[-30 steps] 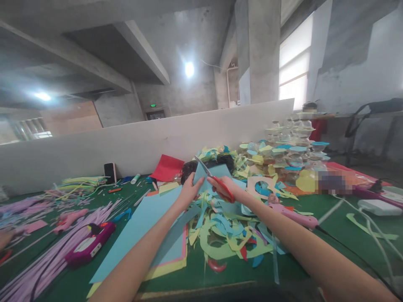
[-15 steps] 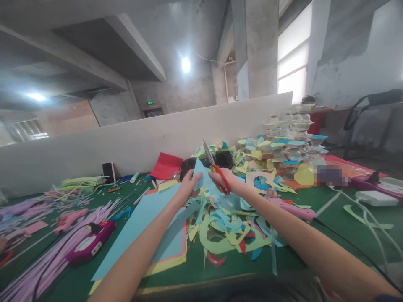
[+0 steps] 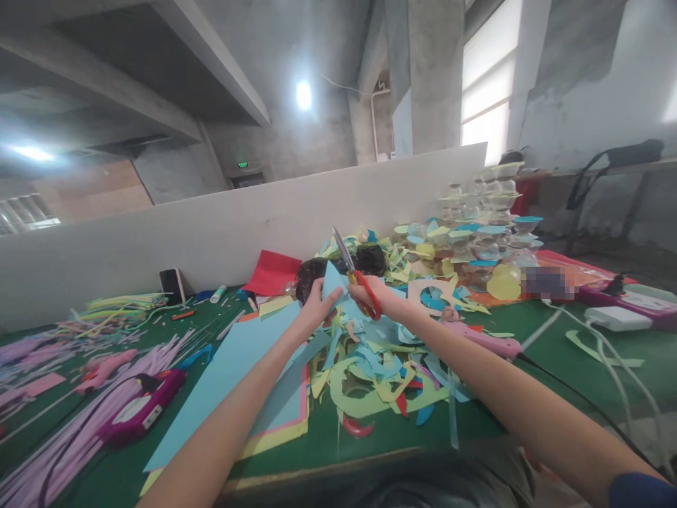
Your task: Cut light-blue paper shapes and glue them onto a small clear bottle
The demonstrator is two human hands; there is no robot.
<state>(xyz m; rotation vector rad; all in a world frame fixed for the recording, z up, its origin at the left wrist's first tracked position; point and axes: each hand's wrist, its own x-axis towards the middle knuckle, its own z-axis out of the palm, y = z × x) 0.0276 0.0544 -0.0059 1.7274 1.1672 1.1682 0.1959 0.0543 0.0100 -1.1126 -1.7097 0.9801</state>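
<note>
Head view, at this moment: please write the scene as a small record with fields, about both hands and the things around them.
Left hand: holds a blue paper piece
Right hand: holds red-handled scissors, blades pointing up
Blades touching paper: cannot tell
Below hands: paper scraps, mixed colours
Left side: stacked sheets, blue on top
Right side: pink corded tool
Back left: phone by white partition
Surface: green table

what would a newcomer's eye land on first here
Most likely the red-handled scissors in the right hand, blades angled up beside the blue paper piece that the left hand holds. Below them spreads a tangle of cut paper scraps, and toward the back right rise stacked clear rounded pieces with coloured discs among them.
</note>
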